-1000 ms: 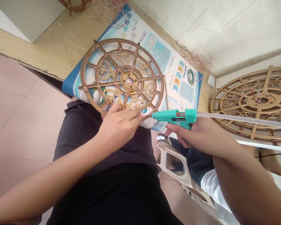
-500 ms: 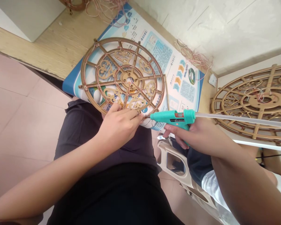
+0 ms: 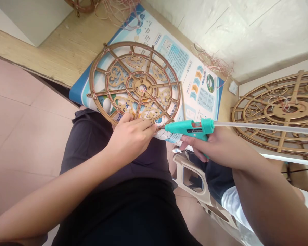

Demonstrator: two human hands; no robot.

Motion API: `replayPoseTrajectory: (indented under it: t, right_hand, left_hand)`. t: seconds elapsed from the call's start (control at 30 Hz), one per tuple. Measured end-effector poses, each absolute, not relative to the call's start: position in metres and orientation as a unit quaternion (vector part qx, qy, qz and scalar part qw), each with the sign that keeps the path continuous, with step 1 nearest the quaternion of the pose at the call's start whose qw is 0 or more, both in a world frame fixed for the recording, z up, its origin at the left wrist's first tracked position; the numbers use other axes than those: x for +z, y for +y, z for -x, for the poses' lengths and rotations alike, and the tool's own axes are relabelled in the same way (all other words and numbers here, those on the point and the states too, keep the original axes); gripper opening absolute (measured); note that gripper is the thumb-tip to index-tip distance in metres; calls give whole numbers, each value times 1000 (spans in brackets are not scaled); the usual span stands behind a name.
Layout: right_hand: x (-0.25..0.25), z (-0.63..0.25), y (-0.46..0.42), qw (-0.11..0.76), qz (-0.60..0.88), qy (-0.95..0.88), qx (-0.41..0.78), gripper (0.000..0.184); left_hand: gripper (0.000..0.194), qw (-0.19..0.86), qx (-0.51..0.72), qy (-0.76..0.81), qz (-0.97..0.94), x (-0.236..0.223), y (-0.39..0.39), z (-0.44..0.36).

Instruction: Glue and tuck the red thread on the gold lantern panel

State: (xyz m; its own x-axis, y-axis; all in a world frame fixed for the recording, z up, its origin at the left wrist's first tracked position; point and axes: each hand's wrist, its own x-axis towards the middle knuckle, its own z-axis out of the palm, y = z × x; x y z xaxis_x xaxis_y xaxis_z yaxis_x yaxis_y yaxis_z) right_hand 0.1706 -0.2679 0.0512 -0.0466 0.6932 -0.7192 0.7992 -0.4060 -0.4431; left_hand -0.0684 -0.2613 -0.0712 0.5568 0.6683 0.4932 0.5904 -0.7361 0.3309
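Observation:
A round gold lattice frame with scrollwork and thin reddish wire along its ribs lies on a printed poster sheet. My left hand is at the frame's near rim, fingers bent over it and closed there; the thumb side and what it presses are partly hidden. In my right hand is a teal hot glue gun, gripped by its handle. Its nozzle points left and meets the rim close to my left fingertips. A long translucent glue stick sticks out of the gun's back.
Another gold lattice frame, with loose wires at its hub, lies at the right. Tangled pinkish wires lie along the wall, more at the top. A white box stands upper left on the wooden table. Beside me is a beige plastic chair with a seated person.
The glue gun's rear has tipped up very slightly, with its nozzle still by the rim. Both hands keep their grip, and the frame stays almost where it was.

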Motion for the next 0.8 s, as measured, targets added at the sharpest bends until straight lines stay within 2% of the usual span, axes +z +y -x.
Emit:
replayPoseTrajectory:
  t: [0.63, 0.8]
  right_hand:
    - [44, -165, -268, 18, -675, 540, -503, 43]
    - [52, -181, -267, 35, -674, 549, -493, 51]
  left_hand:
    - [19, 63, 311, 356, -879, -69, -261, 69]
    - [21, 73, 312, 362, -875, -71, -261, 69]
